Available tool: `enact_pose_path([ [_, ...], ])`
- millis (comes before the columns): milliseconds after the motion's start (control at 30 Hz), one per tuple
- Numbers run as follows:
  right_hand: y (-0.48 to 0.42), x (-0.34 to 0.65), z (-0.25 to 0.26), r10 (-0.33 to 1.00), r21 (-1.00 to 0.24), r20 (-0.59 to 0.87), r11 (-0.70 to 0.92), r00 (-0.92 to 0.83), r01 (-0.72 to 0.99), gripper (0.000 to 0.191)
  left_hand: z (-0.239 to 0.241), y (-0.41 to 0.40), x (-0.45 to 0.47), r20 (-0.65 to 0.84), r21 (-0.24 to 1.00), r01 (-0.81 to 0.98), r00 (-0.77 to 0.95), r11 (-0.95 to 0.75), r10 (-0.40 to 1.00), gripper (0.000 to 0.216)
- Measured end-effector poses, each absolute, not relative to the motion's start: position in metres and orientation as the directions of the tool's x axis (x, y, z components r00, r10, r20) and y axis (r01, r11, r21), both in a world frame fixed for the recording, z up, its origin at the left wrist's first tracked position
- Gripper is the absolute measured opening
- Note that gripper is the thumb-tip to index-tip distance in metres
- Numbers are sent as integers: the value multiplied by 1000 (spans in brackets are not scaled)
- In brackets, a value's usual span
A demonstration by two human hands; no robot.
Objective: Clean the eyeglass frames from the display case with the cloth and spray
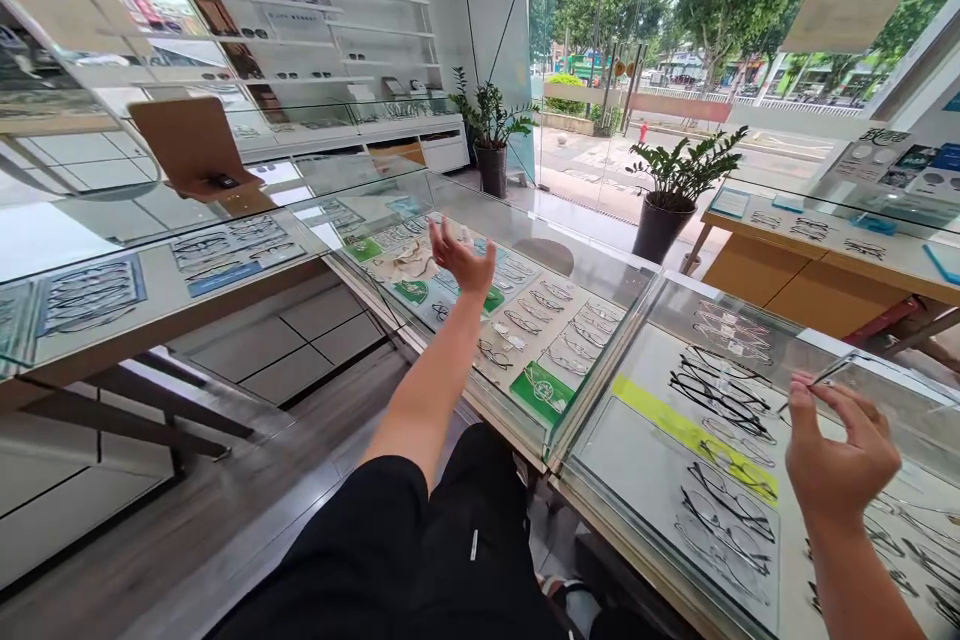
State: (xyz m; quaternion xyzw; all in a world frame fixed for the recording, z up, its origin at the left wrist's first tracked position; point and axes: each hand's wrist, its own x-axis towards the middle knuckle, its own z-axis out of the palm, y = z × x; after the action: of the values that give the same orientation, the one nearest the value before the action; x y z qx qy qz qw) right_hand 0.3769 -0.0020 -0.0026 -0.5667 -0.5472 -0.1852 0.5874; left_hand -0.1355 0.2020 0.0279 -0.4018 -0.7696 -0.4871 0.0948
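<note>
My left hand (465,262) is stretched out over the glass display case, its fingers loosely curled and the thumb apart, with nothing visible in it. Just left of it lies a crumpled beige cloth (405,262); whether this rests on the glass or under it I cannot tell. At the right, my right hand (841,455) pinches a thin-framed pair of eyeglasses (838,366) between thumb and fingertips, above another part of the case. Their far side is faint against the glass. Rows of eyeglasses (724,390) lie beneath that hand inside the case.
A glass display case (645,282) runs across in front of me, with green cards (541,390) and a yellow strip (675,425) inside. Another glass-topped counter (161,295) stands left, with a brown chair (187,145) behind. Potted plants (660,230) stand by the window.
</note>
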Motion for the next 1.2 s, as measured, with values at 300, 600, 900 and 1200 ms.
enact_pose_path([
  [300,-2,371,-10,443,-483,831,272,338,832,31,-25,236,-181,257,758,501,-818,417,515,129],
  [600,1,372,-12,471,-474,828,300,304,828,35,-15,256,-206,111,664,436,-860,607,497,77],
  [900,-2,367,-10,522,-471,810,307,267,827,38,-7,253,-205,126,639,505,-813,580,569,52],
  [1200,1,365,-10,527,-495,800,309,287,812,37,-11,224,-160,119,691,662,-501,290,857,33],
])
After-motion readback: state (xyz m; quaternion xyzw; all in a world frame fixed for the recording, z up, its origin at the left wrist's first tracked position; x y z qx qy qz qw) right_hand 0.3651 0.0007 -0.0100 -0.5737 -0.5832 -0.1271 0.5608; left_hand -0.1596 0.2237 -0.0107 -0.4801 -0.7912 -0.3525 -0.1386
